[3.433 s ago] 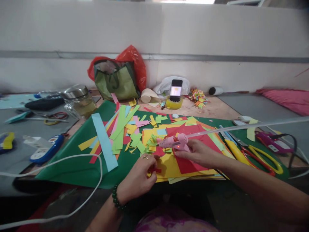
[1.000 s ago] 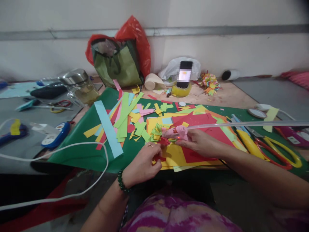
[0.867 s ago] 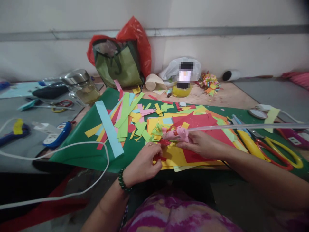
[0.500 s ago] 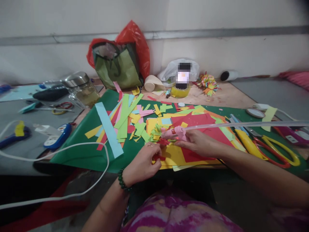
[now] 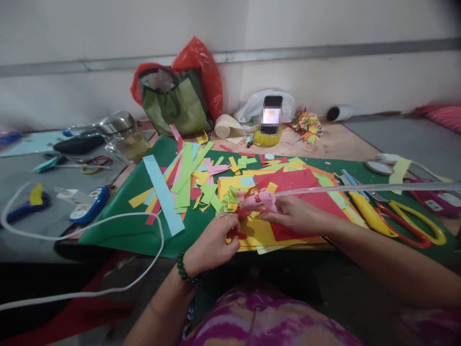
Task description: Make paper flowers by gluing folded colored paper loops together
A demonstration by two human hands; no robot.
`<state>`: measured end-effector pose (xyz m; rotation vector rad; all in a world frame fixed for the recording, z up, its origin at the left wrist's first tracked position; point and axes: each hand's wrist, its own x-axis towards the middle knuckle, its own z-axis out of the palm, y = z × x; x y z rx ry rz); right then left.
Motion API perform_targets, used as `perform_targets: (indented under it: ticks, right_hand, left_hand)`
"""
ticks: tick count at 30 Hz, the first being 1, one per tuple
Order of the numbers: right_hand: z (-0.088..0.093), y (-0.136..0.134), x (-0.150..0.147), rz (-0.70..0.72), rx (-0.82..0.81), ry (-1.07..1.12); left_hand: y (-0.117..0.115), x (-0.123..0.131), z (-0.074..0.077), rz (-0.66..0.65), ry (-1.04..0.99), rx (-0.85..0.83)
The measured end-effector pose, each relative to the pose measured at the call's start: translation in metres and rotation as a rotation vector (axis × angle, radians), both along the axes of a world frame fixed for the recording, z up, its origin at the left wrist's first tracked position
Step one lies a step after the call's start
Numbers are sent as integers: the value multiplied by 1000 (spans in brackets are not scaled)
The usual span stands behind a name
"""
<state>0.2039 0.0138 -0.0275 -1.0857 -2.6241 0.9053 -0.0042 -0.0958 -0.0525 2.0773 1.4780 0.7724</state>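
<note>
My right hand (image 5: 298,215) is closed around a pink hot glue gun (image 5: 264,200), whose nozzle end points left. A long clear glue stick (image 5: 360,188) sticks out of its back toward the right. My left hand (image 5: 214,240), fingers curled in, pinches a fringed paper piece (image 5: 231,196) with green and yellow strips beside the nozzle. Part of that piece is hidden by the gun and my fingers. Under both hands lie yellow paper sheets (image 5: 252,236) and a red paper sheet (image 5: 309,197).
Cut paper strips (image 5: 163,194) and scraps cover the green sheet (image 5: 118,216). At right are yellow-and-red scissors (image 5: 421,226) and a yellow cutter (image 5: 370,216). Behind stand a glass jar (image 5: 124,137), a green bag (image 5: 176,103), a phone (image 5: 272,114) and a paper pompom (image 5: 309,126). A white cable (image 5: 108,218) loops at left.
The view has shifted very slightly. Both hands keep nearly the same places, with the glue gun's nozzle still at the fringed paper.
</note>
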Motion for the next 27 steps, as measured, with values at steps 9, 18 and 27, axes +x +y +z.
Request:
perform_targets:
  ticks: [9, 18, 27]
  right_hand:
    - [1, 4, 0, -59, -79, 51]
    - [6, -3, 9, -166, -176, 84]
    - [2, 2, 18, -456, -364, 404]
  left_hand:
    - [0, -2, 1, 11, -11, -64]
    - [3, -7, 3, 23, -38, -119]
    - [4, -14, 13, 242, 63, 234]
